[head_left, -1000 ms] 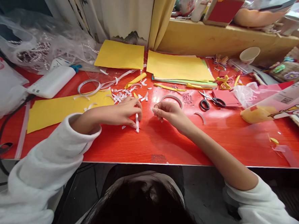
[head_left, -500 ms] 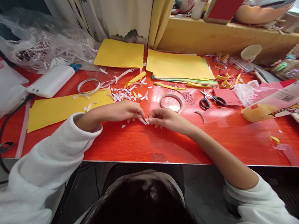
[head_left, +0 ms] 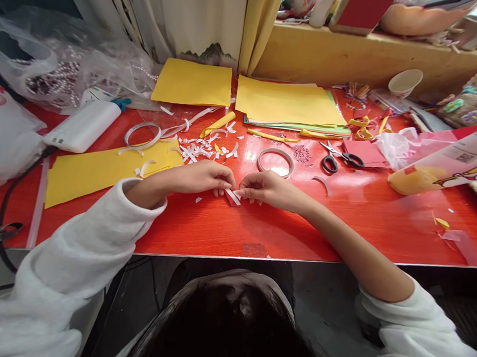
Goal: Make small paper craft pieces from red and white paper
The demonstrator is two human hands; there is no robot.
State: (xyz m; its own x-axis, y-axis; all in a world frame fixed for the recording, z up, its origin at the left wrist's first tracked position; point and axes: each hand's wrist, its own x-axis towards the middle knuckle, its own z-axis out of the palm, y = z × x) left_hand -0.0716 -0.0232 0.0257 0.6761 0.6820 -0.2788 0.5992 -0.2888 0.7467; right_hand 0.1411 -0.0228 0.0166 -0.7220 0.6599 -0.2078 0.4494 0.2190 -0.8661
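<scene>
My left hand [head_left: 206, 177] pinches a small red paper piece with white strips [head_left: 233, 198] on it, low over the red table. My right hand [head_left: 268, 191] has thumb and forefinger closed at the right end of the same piece, by a white strip. Both hands nearly meet, and the fingers hide part of it. Just beyond my right hand lies a roll of tape [head_left: 258, 159]. White paper scraps [head_left: 191, 151] are heaped beyond my left hand.
A yellow sheet [head_left: 89, 172] and another tape roll [head_left: 127, 134] lie left. Yellow paper stacks [head_left: 287, 100] sit at the back. Scissors [head_left: 330, 163] lie open to the right, near red paper squares [head_left: 367, 154] and a plastic cup [head_left: 416, 176] on its side.
The small piece between my fingers has turned slightly, so its red face and white strips show more. My hands have stayed almost in place, and the view has shifted a little.
</scene>
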